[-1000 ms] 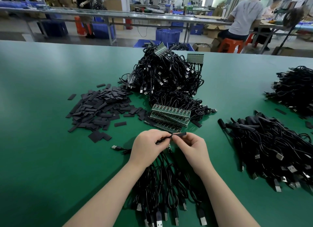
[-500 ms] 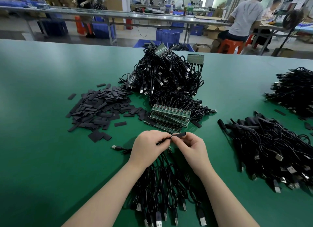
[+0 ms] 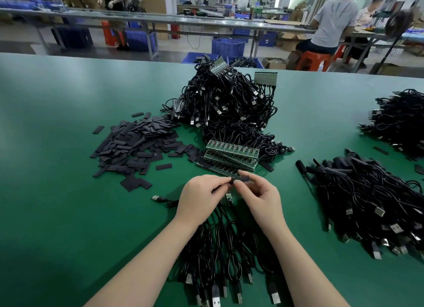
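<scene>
My left hand (image 3: 202, 197) pinches the end of a thin black cable (image 3: 218, 188) at the middle of the green table. My right hand (image 3: 261, 196) pinches a short black sleeve (image 3: 241, 180) that meets the cable end between my fingertips. A small green circuit board (image 3: 229, 197) lies on the table just below the two hands. A row of black USB cables (image 3: 220, 249) lies under my forearms, plugs toward me.
Flat black sleeves (image 3: 135, 146) are heaped at the left. A stack of green board strips (image 3: 229, 156) and a tall tangle of USB cables (image 3: 229, 105) sit behind my hands. Two more cable heaps (image 3: 371, 203) (image 3: 399, 121) lie at the right. People sit at far benches.
The sleeve in my right hand has slid slightly left onto the cable end. Both hands stay in nearly the same place.
</scene>
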Demonstrator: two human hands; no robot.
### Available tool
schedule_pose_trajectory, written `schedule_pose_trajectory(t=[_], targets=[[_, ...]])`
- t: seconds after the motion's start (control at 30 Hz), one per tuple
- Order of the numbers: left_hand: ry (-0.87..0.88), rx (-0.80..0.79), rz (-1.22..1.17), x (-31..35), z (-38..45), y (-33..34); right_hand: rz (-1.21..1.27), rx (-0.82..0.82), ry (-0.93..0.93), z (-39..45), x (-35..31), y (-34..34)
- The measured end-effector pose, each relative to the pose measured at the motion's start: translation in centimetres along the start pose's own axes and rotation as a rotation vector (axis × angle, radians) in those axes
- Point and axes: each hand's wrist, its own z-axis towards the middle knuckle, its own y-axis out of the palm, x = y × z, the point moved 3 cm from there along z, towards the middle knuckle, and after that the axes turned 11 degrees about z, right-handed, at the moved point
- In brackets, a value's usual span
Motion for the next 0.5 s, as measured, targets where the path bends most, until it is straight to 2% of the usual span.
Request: schedule_pose_trajectory(t=[0.1,0.23,0.5], targets=[[-0.028,0.007,-0.004,-0.08,0.05,0.09,0.037,0.1,-0.027,-0.15,-0.1,-0.59],[-0.05,-0.005,-0.009,-0.14,0.0,0.19,0.035,0.142,-0.057,-0.31,0.11,-0.6],[-0.071,-0.032,-0.059,-0.29,-0.08,0.05,-0.061,-0.004,0.042,0.03,0.58,-0.57]])
